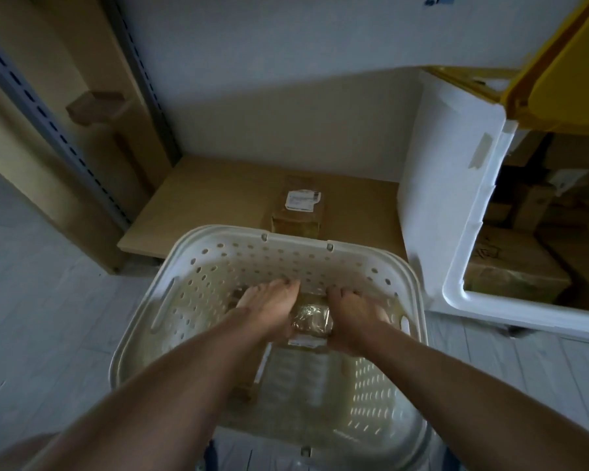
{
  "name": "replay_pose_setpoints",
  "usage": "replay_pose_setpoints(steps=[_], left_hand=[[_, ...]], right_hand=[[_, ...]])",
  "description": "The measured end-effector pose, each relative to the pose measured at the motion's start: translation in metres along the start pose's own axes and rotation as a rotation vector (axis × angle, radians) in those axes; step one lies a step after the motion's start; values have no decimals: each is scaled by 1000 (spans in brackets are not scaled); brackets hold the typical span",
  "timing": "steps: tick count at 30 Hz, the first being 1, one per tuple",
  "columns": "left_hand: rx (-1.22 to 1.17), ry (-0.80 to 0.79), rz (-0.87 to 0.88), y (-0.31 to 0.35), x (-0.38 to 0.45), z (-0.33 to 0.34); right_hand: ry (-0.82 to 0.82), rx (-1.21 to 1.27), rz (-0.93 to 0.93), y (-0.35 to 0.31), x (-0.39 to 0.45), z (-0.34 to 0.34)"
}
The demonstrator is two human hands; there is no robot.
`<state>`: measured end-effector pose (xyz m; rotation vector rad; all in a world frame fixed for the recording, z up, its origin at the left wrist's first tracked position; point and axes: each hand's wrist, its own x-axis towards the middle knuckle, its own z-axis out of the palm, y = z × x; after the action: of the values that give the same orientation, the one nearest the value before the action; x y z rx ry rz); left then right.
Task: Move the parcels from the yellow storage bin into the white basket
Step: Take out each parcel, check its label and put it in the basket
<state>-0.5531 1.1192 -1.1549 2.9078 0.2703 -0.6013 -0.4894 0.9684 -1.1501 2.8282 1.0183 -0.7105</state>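
Inside the white basket (pixel 320 239), your left hand (pixel 269 305) and right hand (pixel 354 317) clasped the taped parcel (pixel 312 319) by its sides; it looked stiff, light, slightly slick.

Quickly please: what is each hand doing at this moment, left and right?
Left hand: holds the left side of the taped parcel inside the white basket.
Right hand: holds the right side of the same parcel.
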Motion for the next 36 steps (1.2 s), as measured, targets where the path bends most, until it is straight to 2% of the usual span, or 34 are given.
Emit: replay_pose_setpoints(steps=[5,7,11,17,22,30,34,36], left_hand=[[39,1,2,0,23,32],[51,-3,-17,-1,33,44],[107,13,-39,0,52,63],[185,39,-89,-9,68,91],[234,33,-74,-17,74,101],[258,12,-34,-27,78,96],[159,2,7,-45,68,75],[96,-2,-32,-55,59,62]], right_hand=[[-82,-49,23,14,32,29],[-118,6,54,16,49,36],[-114,114,45,18,77,61],[-106,170,19,15,103,91],[-168,148,-17,8,109,100],[-157,61,-51,4,112,98],[-193,17,-81,7,105,86],[-188,10,-101,9,101,77]])
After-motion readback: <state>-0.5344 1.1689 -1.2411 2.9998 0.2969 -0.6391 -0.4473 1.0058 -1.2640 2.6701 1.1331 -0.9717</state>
